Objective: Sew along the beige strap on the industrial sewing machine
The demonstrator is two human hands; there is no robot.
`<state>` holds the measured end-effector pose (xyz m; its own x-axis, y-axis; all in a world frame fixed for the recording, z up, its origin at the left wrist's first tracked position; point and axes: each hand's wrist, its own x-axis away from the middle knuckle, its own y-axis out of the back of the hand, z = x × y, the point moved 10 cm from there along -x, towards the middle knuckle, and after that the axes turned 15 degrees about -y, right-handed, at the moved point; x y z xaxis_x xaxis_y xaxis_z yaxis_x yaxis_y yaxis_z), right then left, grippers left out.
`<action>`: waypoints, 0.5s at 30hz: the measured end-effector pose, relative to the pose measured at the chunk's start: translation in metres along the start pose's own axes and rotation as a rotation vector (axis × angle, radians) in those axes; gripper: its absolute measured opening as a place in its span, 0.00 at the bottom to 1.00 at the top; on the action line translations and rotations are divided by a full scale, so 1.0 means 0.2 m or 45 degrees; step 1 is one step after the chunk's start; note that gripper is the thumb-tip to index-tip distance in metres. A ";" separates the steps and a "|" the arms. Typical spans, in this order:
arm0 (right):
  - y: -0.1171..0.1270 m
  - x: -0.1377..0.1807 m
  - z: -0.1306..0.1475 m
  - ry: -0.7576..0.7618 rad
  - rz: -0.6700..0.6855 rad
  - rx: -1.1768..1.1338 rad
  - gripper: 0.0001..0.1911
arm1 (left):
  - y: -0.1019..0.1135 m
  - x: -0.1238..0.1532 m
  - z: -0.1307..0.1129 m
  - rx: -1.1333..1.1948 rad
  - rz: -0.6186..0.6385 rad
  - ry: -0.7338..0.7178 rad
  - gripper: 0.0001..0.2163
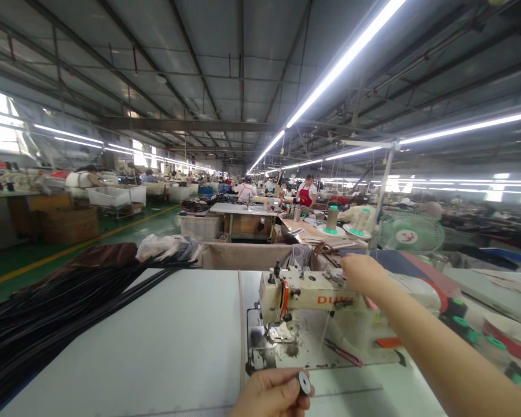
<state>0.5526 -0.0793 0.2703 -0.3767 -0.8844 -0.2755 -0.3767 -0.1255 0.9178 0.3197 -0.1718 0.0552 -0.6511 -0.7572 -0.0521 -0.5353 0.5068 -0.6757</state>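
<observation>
A small dark bobbin (304, 383) with a pale round face is pinched between the thumb and fingers of my left hand (274, 394), low in front of the sewing machine (306, 292). My right hand (361, 271) reaches over the top of the machine head, its fingers closed at the far side. What they grip, if anything, is hidden. Beneath the machine arm, pink-handled snips (345, 353) lie on the machine bed. The presser foot (278, 333) stands at the left end of the head.
Long black strips (69, 313) are heaped at the table's left. Thread cones (331, 220) stand behind the machine, with a green fan (410, 231) to their right. More spools (460, 324) sit at the right. Co-workers (306, 192) are at tables farther back.
</observation>
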 end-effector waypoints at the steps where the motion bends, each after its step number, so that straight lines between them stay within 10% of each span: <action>1: 0.01 0.01 0.01 0.000 -0.034 0.015 0.11 | -0.02 0.00 0.01 0.000 0.018 0.004 0.31; 15: 0.04 0.02 0.07 0.021 -0.080 0.100 0.16 | -0.08 0.04 0.06 -0.007 0.131 0.084 0.30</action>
<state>0.5356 -0.0772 0.2732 -0.3364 -0.8834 -0.3264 -0.4645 -0.1458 0.8735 0.3294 -0.1895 0.0566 -0.7363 -0.6728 -0.0723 -0.4672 0.5828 -0.6649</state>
